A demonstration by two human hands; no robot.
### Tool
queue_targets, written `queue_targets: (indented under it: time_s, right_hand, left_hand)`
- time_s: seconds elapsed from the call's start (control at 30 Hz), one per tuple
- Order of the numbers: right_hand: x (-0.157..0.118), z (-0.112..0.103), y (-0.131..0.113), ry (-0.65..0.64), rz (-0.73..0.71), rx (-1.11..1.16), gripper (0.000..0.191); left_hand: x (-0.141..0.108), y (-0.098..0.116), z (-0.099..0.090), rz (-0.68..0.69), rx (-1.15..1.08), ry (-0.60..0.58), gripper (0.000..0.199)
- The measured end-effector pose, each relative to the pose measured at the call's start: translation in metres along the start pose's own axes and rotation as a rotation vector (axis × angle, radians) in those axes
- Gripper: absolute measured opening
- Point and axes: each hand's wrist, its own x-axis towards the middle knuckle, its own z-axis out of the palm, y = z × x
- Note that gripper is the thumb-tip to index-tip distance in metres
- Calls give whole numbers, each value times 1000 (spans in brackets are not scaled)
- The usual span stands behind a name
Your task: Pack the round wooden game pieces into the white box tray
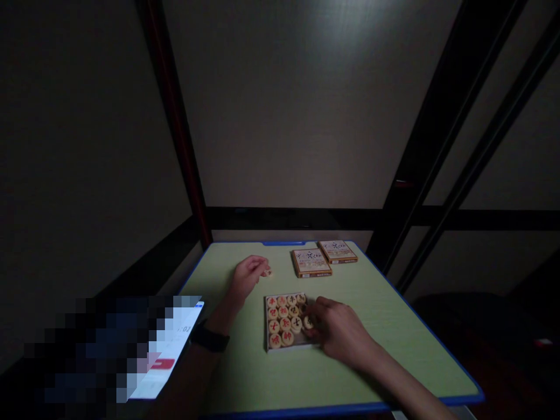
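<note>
A shallow square box [268, 326] holds rows of round wooden Chinese chess pieces with red or black characters. My right hand [343, 329] reaches over the right side of this box, its fingers curled around a chess piece [308, 322] with a black character. Part of that row is hidden behind the fingers. Farther back and to the left, my left hand [250, 275] has its fingers pinched at another chess piece [268, 272], close to the tabletop. Bare bottom shows in the box's front right part, beside the front red pieces.
Two flat printed boxes [311, 262] [338, 251] lie at the back right of the green table [371, 373] with its blue edge. A lit phone screen [175, 344], partly blurred out, is at the left. Panelled walls stand behind the table.
</note>
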Motion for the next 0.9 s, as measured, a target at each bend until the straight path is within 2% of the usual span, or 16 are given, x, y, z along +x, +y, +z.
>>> queue_targets:
  time_s: [0.1, 0.2, 0.27, 0.37, 0.43, 0.5, 0.57, 0.7, 0.8, 0.9]
  right_hand:
    - [4, 2, -4, -5, -1, -1, 25]
    - [6, 2, -4, -6, 0, 18, 23]
    - [7, -1, -3, 3, 5, 55, 24]
    - [15, -7, 0, 53, 0, 138, 21]
    - [32, -9, 1, 96, -24, 178, 19]
    - [57, -7, 1, 114, -62, 180, 21]
    - [87, -2, -2, 91, -120, 146, 26]
    - [136, 13, -12, 50, -141, 39, 32]
    - [154, 22, -18, 10, -156, -5, 26]
    - [160, 27, -18, -21, -166, -30, 16]
  left_hand:
    - [9, -10, -7, 43, 77, 162, 26]
    - [11, -16, -13, 129, 359, 246, 12]
    - [8, -20, -16, 226, 606, 200, 13]
    - [2, -25, -16, 358, 870, 29, 24]
    - [-1, -29, -14, 388, 968, -79, 29]
    - [-3, -32, -12, 382, 1033, -132, 30]
    - [-3, -35, -11, 370, 1062, -141, 29]
    - [1, -40, -13, 325, 1021, -110, 24]
    - [3, -44, -16, 280, 980, -87, 20]
    - [3, -43, -18, 236, 989, -100, 13]
